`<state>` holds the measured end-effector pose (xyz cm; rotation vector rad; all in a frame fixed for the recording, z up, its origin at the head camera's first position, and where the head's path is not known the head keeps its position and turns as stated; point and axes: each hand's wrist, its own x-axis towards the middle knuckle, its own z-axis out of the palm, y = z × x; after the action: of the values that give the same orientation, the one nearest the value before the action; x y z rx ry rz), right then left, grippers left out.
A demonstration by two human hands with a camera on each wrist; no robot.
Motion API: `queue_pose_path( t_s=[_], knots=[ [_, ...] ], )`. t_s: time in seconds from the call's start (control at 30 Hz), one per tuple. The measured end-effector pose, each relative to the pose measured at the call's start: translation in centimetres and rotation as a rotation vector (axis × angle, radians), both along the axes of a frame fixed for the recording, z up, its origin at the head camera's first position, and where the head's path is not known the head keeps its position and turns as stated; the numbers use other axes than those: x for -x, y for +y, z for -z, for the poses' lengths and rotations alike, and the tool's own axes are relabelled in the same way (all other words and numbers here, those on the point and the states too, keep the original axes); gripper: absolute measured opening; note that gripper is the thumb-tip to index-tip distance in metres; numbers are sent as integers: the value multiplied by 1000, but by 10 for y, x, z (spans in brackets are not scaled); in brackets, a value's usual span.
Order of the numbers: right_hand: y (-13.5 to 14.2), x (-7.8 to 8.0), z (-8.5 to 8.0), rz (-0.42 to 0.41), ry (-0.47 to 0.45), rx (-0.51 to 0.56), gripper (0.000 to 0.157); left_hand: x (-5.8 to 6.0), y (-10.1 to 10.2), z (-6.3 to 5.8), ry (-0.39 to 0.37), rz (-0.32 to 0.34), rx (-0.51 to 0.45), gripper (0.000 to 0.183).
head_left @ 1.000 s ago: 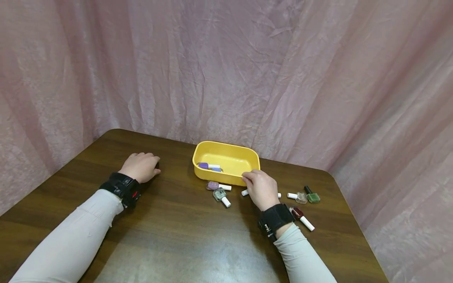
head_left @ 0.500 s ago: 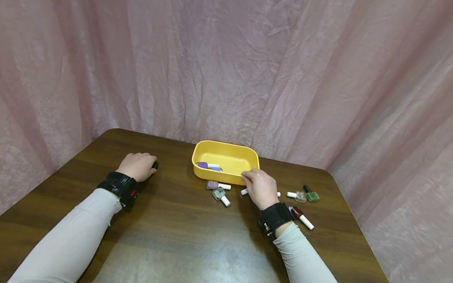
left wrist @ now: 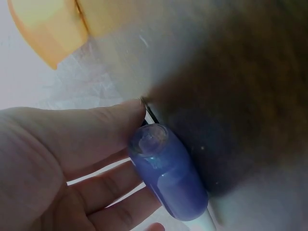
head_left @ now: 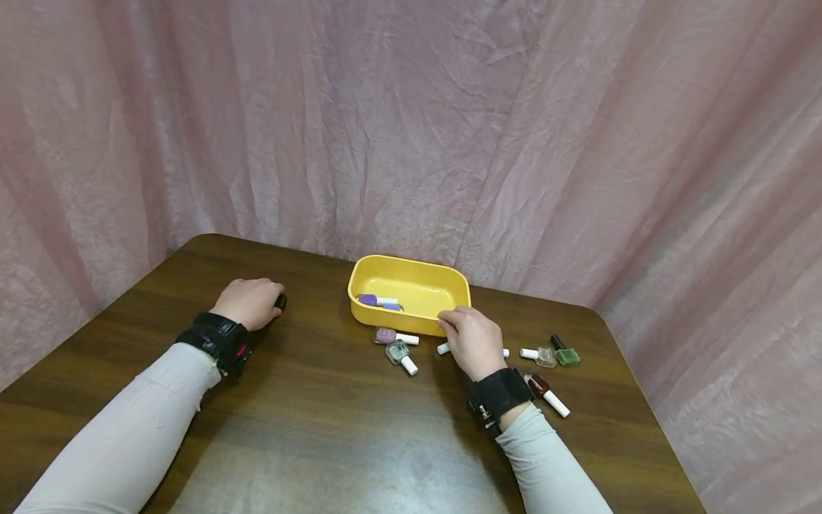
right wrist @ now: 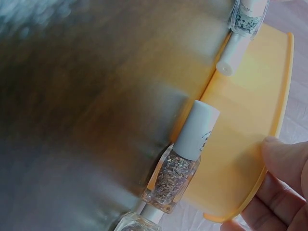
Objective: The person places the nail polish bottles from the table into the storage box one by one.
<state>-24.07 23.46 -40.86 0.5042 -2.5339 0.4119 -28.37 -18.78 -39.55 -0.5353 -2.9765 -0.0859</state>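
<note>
My left hand (head_left: 249,303) rests at the left of the table, thumb and fingers pinching a small dark thing (head_left: 280,302) whose kind I cannot tell. In the left wrist view, a purple-blue nail polish bottle (left wrist: 171,175) lies right at the fingers and thumb tip, its white cap pointing away. With thumb and curled fingers, my right hand (head_left: 474,343) grips the near right rim of a yellow plastic bin (head_left: 411,326). Inside the bin lie a purple nail polish (head_left: 368,300) and a bluish one (head_left: 392,308). A glitter nail polish (right wrist: 172,179) lies beside the bin, mostly hidden under my right hand in the head view.
Before the bin lie a mauve polish (head_left: 385,336) and a greenish glitter polish (head_left: 397,352). Farther right are a clear polish (head_left: 546,358), a green one (head_left: 568,358) and a dark red one (head_left: 539,386). A pink curtain (head_left: 398,128) hangs behind the table.
My left hand has shifted very slightly left, and the dark thing at its fingertips shows a little more. The right hand keeps its grip on the bin's rim.
</note>
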Motion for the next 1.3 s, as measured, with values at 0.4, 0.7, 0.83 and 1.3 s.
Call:
queue_pose_path(
  t_s=[0.4, 0.7, 0.83, 1.3],
  knots=[
    [0, 0, 0, 5, -1, -4, 11, 0, 1, 0, 2, 20, -30, 17],
    [-1, -1, 1, 2, 3, -4, 10, -10, 6, -11, 4, 29, -38, 17],
    [0, -1, 0, -1, 12, -5, 10, -10, 7, -11, 3, 24, -40, 19],
    [-1, -2, 0, -2, 18, -4, 9, -1, 7, 2, 79, 23, -33, 28]
  ],
)
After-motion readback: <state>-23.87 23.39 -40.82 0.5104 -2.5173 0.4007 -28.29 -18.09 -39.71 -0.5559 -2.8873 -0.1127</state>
